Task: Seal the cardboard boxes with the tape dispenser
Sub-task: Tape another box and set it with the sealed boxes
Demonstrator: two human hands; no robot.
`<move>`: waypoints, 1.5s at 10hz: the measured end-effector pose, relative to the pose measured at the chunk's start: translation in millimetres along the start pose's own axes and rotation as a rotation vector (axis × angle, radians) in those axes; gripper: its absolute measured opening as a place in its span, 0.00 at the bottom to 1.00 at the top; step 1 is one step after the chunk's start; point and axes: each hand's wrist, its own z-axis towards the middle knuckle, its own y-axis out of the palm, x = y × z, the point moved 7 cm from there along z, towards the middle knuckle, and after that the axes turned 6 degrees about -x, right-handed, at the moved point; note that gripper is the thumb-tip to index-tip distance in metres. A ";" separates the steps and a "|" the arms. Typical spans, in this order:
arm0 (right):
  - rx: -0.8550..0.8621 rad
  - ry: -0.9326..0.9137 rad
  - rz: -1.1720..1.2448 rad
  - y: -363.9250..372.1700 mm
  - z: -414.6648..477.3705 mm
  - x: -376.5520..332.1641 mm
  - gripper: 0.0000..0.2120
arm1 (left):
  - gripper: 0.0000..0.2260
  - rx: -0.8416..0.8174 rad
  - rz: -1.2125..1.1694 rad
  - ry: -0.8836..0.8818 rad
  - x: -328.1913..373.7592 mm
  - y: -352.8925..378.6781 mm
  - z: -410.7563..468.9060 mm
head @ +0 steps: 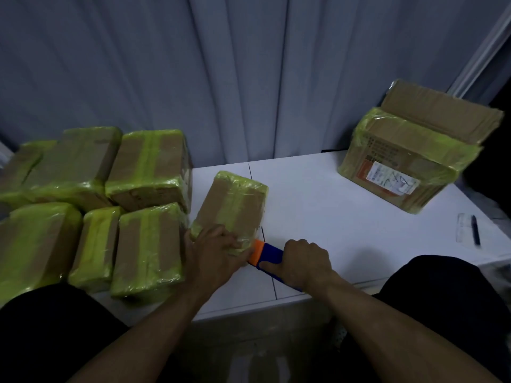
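Observation:
A small cardboard box (pixel 235 205) wrapped in yellow-green tape lies on the white table (pixel 331 222), just left of centre. My left hand (pixel 214 252) presses down on its near end, fingers spread over the taped corner. My right hand (pixel 302 261) grips the blue handle of a tape dispenser (pixel 265 255), whose orange head touches the box's near right corner. The tape roll itself is hidden behind my hands.
Several taped boxes (pixel 149 239) are stacked at the left of the table. A bigger, partly open box (pixel 414 161) with a shipping label stands at the back right. A pen (pixel 475 230) lies on paper near the right edge. Grey curtain behind.

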 end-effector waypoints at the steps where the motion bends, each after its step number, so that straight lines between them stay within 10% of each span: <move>1: 0.045 -0.015 -0.111 -2.9 -0.6 -3.9 0.34 | 0.24 -0.006 0.031 -0.006 -0.4 0.5 1.0; 5: 0.068 0.162 0.116 -29.0 -12.4 46.2 0.32 | 0.26 -0.065 0.060 -0.030 -3.2 1.5 3.4; 7: 0.099 0.076 0.444 -39.9 -28.9 57.8 0.34 | 0.13 -0.187 -0.034 -0.137 -3.3 9.3 0.5; 10: 0.223 -0.077 0.749 -66.6 -62.5 62.4 0.27 | 0.32 -0.234 -0.143 -0.063 -21.5 -7.6 5.1; 12: 0.201 -0.084 0.767 -59.9 -64.3 64.0 0.30 | 0.22 -0.131 -0.096 -0.086 -17.3 -28.4 3.8; 15: 0.167 -0.065 0.770 -52.3 -54.0 60.7 0.28 | 0.25 -0.190 -0.030 0.186 40.3 -4.6 -24.3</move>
